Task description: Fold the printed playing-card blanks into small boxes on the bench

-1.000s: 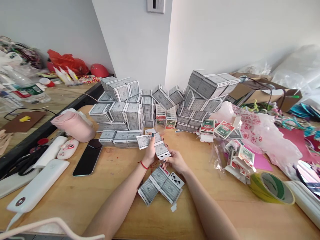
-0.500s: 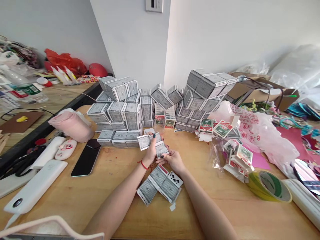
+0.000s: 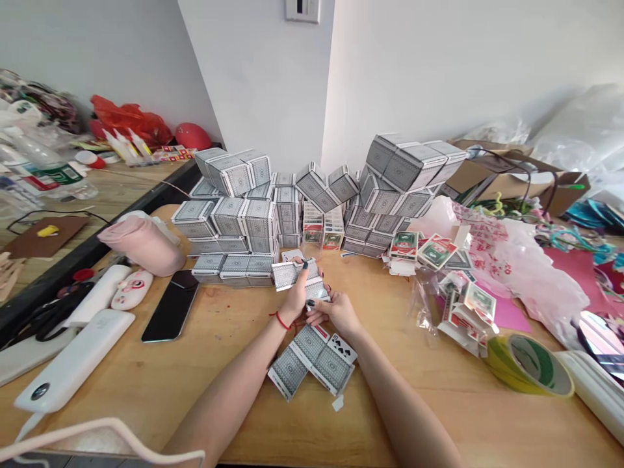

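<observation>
Grey-backed playing cards (image 3: 286,275) are held above the table by both hands, joined at an angle. My left hand (image 3: 297,294) wraps round them, thumb on top. At their near end, my right hand (image 3: 335,311) pinches the lower edge between thumb and fingers; some fingertips are hidden. Just below my wrists lie more joined playing cards (image 3: 312,357), backs up, with a ten of spades (image 3: 342,348) face up beside them. One loose card (image 3: 291,256) lies flat behind my left hand.
Blocks built of playing cards stand in stacks at the left (image 3: 228,221) and right (image 3: 390,195). A phone (image 3: 170,305) and a white power bank (image 3: 73,361) lie left. Opened card boxes (image 3: 468,309) and a roll of yellow tape (image 3: 529,365) sit right.
The view has shifted slightly, so everything sits a little further right. My right hand's thumb and fingers have moved slightly at the near edge of the held cards.
</observation>
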The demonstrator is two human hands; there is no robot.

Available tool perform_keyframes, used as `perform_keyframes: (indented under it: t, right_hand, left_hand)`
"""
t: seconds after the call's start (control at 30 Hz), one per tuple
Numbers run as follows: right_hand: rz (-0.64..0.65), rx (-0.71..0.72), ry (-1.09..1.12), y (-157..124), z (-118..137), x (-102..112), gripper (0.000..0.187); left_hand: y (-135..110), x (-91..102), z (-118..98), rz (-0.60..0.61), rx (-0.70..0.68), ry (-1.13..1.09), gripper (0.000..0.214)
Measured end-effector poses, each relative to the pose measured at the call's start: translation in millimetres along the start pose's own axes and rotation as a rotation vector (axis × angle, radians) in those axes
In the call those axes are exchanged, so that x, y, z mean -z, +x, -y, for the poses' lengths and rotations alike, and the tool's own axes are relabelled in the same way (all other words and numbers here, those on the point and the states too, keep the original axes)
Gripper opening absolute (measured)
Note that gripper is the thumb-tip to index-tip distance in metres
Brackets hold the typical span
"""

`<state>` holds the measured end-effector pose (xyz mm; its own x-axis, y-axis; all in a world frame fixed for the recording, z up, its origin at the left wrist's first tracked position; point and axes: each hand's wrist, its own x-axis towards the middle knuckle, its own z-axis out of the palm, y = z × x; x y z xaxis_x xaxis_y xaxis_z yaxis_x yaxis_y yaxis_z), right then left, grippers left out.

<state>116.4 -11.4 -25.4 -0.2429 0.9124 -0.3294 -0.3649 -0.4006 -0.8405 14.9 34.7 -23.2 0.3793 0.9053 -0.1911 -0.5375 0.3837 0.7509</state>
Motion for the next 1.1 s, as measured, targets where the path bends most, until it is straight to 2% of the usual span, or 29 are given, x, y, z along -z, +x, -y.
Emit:
perform_keyframes:
  t: [0.23,0.37,0.47,0.57,0.8,0.93,1.1]
  right_hand:
    - [0.16,-0.022,0.132,0,6,13,0.028]
    - [0.161,-0.026,0.17,-2,7,19,0.023]
    - [0.167,-0.03,0.152,-1,4,19,0.021]
    - [0.127,-0.013,0.115,0,1,18,0.018]
    - [0.092,-0.077,0.036,0,-1,12,0.02]
    - [0.069,-0.032,0.046,0,1,8,0.021]
    - [-0.05,0.171,0.106,4,3,15,0.02]
  left_hand:
    - [3,4.1,-1,-0.04,0.017,-0.064,0.047]
    - [2,5.4,-2,-0.019,0.001,-0.032,0.049]
    - [0,5.3,-2,0.042,0.017,-0.035,0.047]
    - [0,4.1,-1,0.076,0.026,-0.044,0.044]
    - [0,2.7,-1,0.033,0.03,-0.061,0.039]
    - [-4,4.8,2,0.097,0.011,0.072,0.05]
    - [-13,0.0,5,0.208,-0.115,0.364,0.048]
